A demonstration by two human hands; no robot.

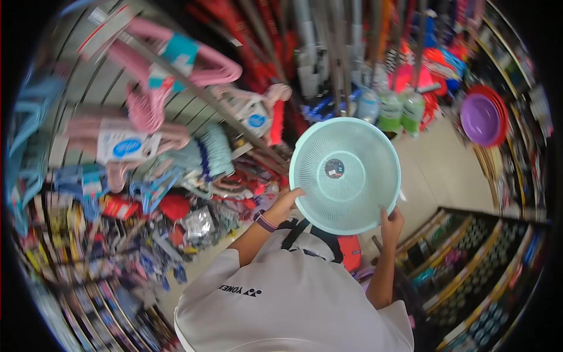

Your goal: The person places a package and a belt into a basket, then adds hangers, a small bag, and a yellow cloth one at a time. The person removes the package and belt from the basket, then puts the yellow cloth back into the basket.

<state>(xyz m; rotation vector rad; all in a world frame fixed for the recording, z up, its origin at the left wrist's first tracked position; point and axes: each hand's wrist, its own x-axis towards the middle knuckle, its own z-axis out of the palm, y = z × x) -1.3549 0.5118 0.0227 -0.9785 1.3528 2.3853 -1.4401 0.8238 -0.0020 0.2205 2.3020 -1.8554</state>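
A round, pale mint-green plastic colander (366, 193) is held up in front of my body, its open side facing me. A dark round label with a small white sticker lies at its bottom. My left hand (285, 202) grips the rim at the lower left, with the thumb over the edge. At the lower right, my right hand (392, 224) pinches the rim, its fingers partly hidden behind the colander. A striped band is around my left wrist.
Packs of pink hangers (141, 138) hang on a rack at the left. Purple and red basins (481, 120) stand at the right. Green bottles (402, 111) stand on the floor beyond the colander. Shelves with divided trays (475, 264) fill the lower right.
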